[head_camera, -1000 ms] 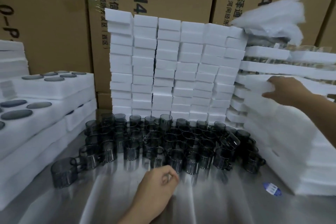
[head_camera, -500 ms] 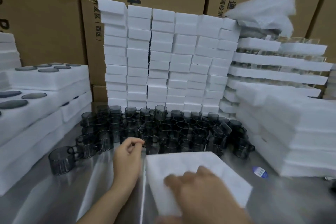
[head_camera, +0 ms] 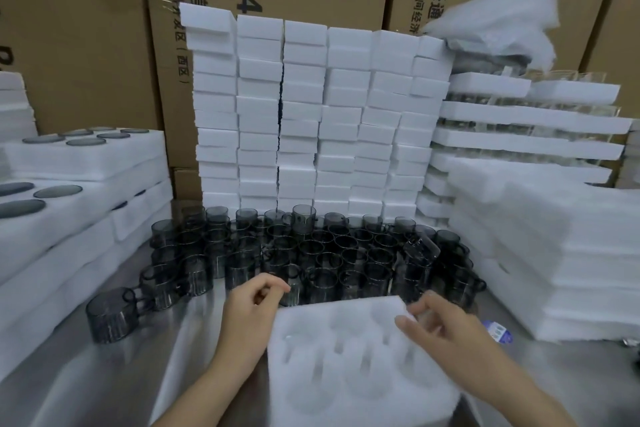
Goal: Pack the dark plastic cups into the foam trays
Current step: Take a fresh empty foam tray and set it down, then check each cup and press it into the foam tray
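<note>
An empty white foam tray (head_camera: 346, 357) with round cavities lies flat on the metal table right in front of me. Behind it stand several dark see-through plastic cups (head_camera: 311, 253) with handles, packed close together; one cup (head_camera: 110, 315) stands apart at the left. My left hand (head_camera: 254, 312) hovers at the tray's far left corner, fingers loosely curled, tips close to the nearest cup, holding nothing. My right hand (head_camera: 446, 333) is over the tray's far right corner with fingers half bent, a fingertip at the foam's edge.
Stacks of filled foam trays (head_camera: 86, 163) rise at the left, and empty foam trays (head_camera: 554, 253) are piled at the right. A wall of small foam blocks (head_camera: 311, 114) stands behind the cups, with cardboard boxes (head_camera: 86, 28) beyond. A blue-white label (head_camera: 497, 331) lies on the table.
My right hand pulled a foam tray from the right pile, laid it flat in front of me and lifted off it, showing its cavities. My left hand moved slightly toward the cups.
</note>
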